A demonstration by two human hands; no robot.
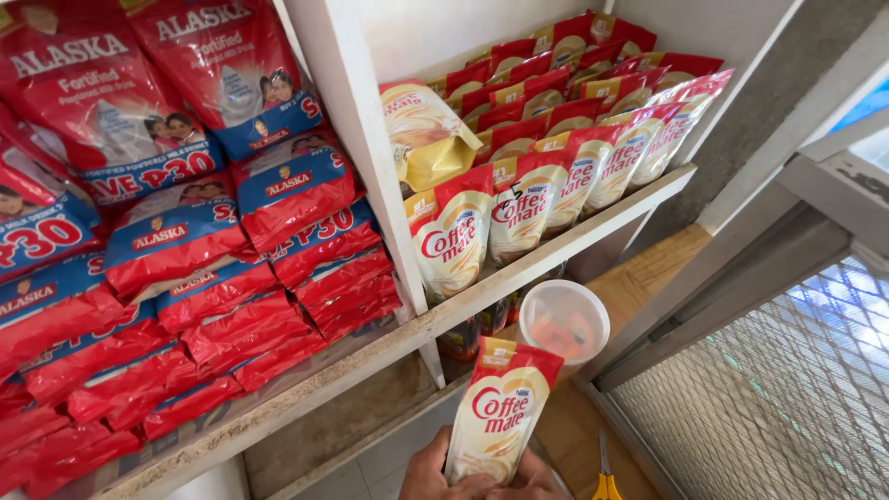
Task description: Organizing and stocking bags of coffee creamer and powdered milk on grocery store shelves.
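Creamer pouch point(500, 412) is held upright at the bottom of the view, below the shelf point(556, 255), pinched at its lower end by both hands: left hand point(428, 474) and right hand point(537, 481) are each gripping it. Above, the row of same pouches point(519, 208) looks packed tight, so squeezing one more in could topple the front ones. Tub with a clear lid point(563, 319) sits right behind, and scissors point(606, 480) lie on the floor.
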